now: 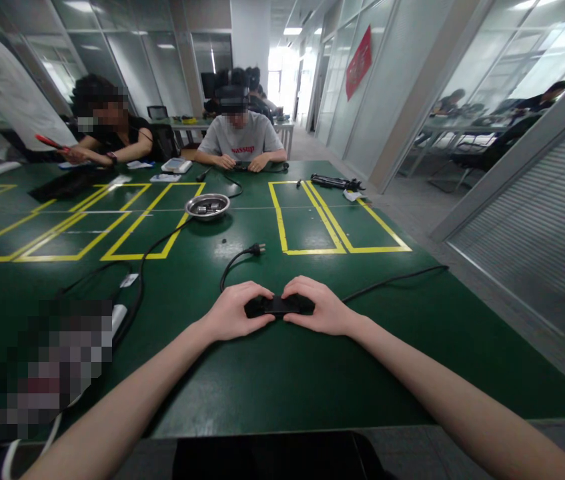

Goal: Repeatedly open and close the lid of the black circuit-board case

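Both my hands rest on the green table [282,373] and grip one small black block, a power adapter [278,305]. My left hand [235,310] curls round its left end. My right hand [318,307] curls round its right end. A black cable runs from the adapter's left side in a loop to a black plug [257,249] lying farther out on the table. Another black cable [397,275] leads off to the right toward the table's edge.
A metal bowl [207,206] with small parts stands mid-table among yellow tape rectangles [312,227]. Black cables and a white power strip [118,316] lie at my left. Two people sit at the far side; a third stands far left. A black tool [335,181] lies far right.
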{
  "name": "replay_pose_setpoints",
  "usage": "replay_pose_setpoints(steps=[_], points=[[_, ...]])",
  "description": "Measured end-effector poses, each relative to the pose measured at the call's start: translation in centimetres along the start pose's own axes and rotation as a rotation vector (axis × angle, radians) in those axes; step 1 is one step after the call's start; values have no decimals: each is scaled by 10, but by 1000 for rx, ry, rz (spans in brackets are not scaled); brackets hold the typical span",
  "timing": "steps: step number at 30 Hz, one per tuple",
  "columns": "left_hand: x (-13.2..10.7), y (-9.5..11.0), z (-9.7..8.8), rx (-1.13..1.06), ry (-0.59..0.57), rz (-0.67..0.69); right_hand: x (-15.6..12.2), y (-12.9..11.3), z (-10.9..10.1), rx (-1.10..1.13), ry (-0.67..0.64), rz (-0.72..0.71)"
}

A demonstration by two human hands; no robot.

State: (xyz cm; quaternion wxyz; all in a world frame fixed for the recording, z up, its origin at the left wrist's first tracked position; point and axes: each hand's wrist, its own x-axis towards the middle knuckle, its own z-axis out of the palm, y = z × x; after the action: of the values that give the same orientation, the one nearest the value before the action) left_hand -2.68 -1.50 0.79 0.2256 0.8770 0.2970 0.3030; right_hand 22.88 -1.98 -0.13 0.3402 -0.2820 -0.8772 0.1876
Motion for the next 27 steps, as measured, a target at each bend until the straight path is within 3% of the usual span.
replay_pose_setpoints(steps=[9,20,27], points=[[-1,-3,0,-5,49,1,2,-2,1,-55,7,13],[3,2,-7,5,-51,-2,3,-1,4,-102,-20,15],[2,-1,-5,-12,-45,-10,4,0,3,-116,-19,-11]])
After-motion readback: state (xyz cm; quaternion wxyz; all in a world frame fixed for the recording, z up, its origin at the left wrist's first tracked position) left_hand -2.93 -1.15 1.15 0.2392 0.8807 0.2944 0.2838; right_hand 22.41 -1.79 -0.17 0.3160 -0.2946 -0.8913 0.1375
